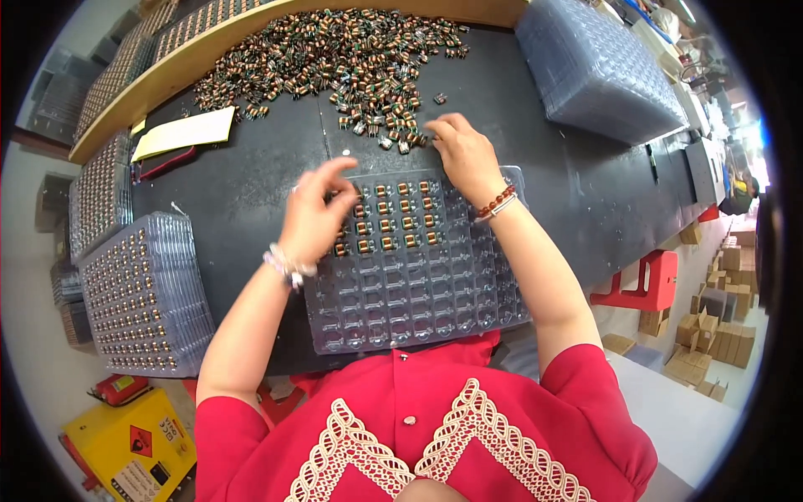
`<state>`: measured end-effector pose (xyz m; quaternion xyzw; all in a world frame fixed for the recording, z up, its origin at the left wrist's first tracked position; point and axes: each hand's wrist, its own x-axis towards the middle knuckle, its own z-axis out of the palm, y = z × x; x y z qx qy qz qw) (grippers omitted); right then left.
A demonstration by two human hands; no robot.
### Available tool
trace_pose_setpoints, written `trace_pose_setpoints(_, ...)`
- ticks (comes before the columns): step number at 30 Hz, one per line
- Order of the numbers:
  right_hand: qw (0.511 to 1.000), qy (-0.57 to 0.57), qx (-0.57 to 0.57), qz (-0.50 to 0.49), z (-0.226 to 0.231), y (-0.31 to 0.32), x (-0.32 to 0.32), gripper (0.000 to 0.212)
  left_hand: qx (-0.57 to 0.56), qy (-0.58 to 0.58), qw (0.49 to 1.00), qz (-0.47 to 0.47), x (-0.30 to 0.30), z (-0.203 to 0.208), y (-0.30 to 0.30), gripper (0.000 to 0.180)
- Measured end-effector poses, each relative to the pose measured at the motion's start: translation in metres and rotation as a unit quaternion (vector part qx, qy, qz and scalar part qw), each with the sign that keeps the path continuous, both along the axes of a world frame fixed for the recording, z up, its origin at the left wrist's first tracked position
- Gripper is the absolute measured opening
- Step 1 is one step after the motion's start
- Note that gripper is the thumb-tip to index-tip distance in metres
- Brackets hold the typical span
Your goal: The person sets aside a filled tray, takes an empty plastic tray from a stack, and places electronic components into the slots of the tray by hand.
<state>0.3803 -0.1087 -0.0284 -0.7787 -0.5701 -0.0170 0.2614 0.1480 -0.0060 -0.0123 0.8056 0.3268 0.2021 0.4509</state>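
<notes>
A transparent plastic tray (393,293) with rows of moulded pockets lies in front of me. Small copper-wound coils (386,224) sit in several of its upper pockets; the lower and right-hand pockets hold none. Above the tray's upper left corner is my left hand (314,213), its thumb and index finger curved and apart, with nothing visible between them. My right hand (467,163) reaches past the tray's far edge, fingers bent at the near tip of a big heap of loose coils (335,58). Whatever its fingertips may hold is too small to make out.
Stacked clear trays (598,71) stand at the far right. Filled trays (138,293) are piled at the left. A yellow paper pad (186,134) lies by a red-handled tool (167,162). A wooden rail (159,105) edges the table; a red stool (648,284) stands at right.
</notes>
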Motion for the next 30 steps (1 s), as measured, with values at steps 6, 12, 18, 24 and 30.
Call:
trace_pose_setpoints(6,0.982,0.18,0.054,0.019,0.006,-0.014,-0.016,0.023,0.124,0.009,0.981,-0.15,-0.022,-0.004,-0.06,0.008)
trace_pose_setpoints(12,0.945,0.321,0.058,0.016,0.012,-0.028,-0.034,0.019,0.219,0.001,0.966,-0.137,-0.013,-0.005,-0.061,0.011)
trace_pose_setpoints(18,0.943,0.33,0.033,0.027,0.012,-0.042,-0.04,0.019,0.256,0.036,0.965,0.053,0.059,-0.024,0.019,0.022)
trace_pose_setpoints(24,0.939,0.343,-0.009,0.036,0.03,-0.079,-0.048,0.01,0.327,0.094,0.937,0.074,0.081,-0.038,0.047,0.027)
trace_pose_setpoints(30,0.981,0.164,0.003,0.105,0.011,-0.115,-0.069,0.01,0.405,0.153,0.901,0.006,0.08,-0.032,0.046,0.019)
